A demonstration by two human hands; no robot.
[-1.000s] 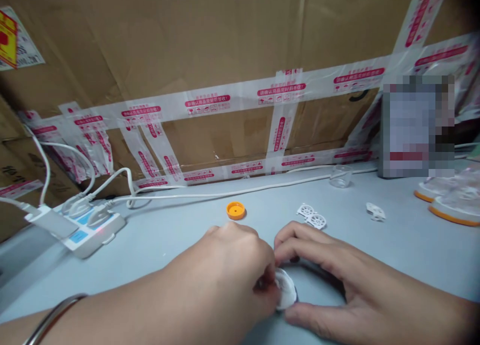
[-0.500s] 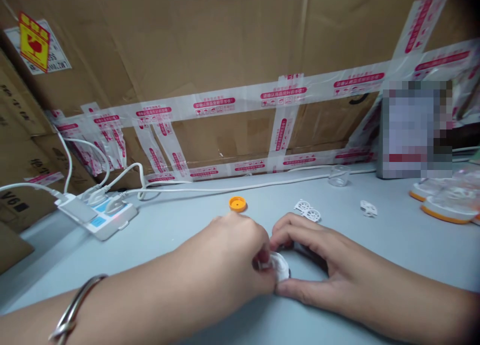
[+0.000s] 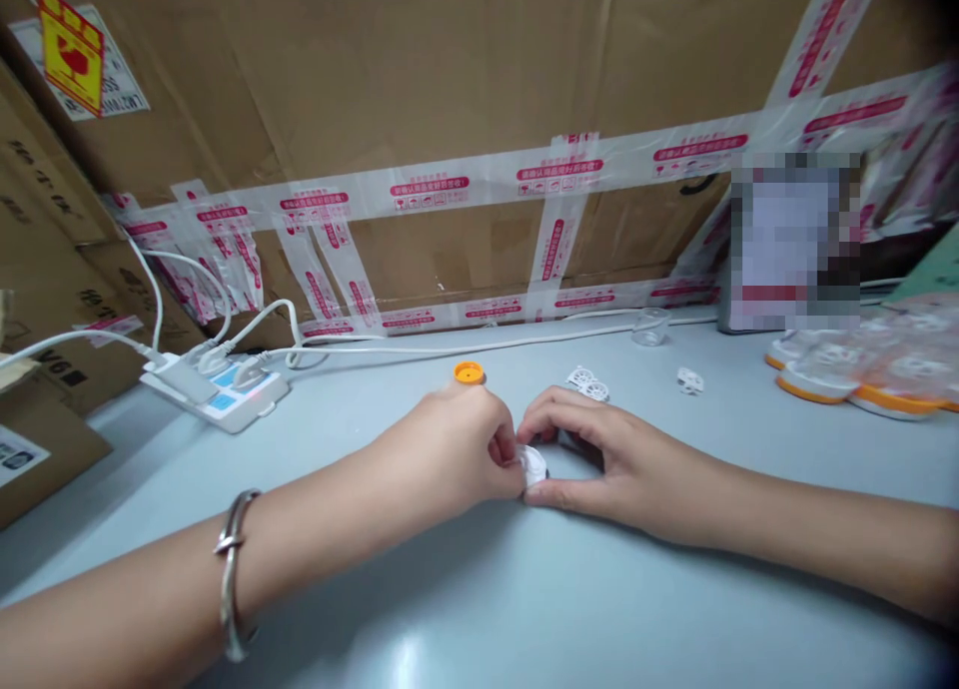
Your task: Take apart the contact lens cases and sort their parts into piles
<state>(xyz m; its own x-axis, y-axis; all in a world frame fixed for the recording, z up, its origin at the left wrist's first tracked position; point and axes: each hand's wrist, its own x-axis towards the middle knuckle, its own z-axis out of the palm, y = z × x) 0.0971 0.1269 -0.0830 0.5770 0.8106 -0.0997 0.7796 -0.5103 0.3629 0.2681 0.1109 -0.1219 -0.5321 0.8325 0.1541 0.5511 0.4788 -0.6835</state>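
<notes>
A small white round plastic part [image 3: 534, 465] stands between my two hands, low over the grey table, with a thin dark rim along its right edge. My left hand [image 3: 469, 447] is closed, thumb and fingertips pinching at the left side of the part; its curled fingers hide what they grip there. Across from it, my right hand [image 3: 599, 447] holds the same part by its edge, thumb at the front and fingers at the back. Just behind my left hand lies an orange round cap [image 3: 469, 372]. White spoked plastic pieces [image 3: 588, 383] lie behind my right hand.
Another small white piece [image 3: 690, 380] and a clear cup [image 3: 649, 327] lie farther back. Clear-and-white assemblies with orange bases [image 3: 861, 369] crowd the right. A power strip [image 3: 225, 394] with cables stands left. A large taped cardboard box [image 3: 450, 90] walls off the back.
The camera view has shifted, so the table and hands appear higher and the right-hand items farther left. Both hands keep hold of the white round part, with little change in grip.
</notes>
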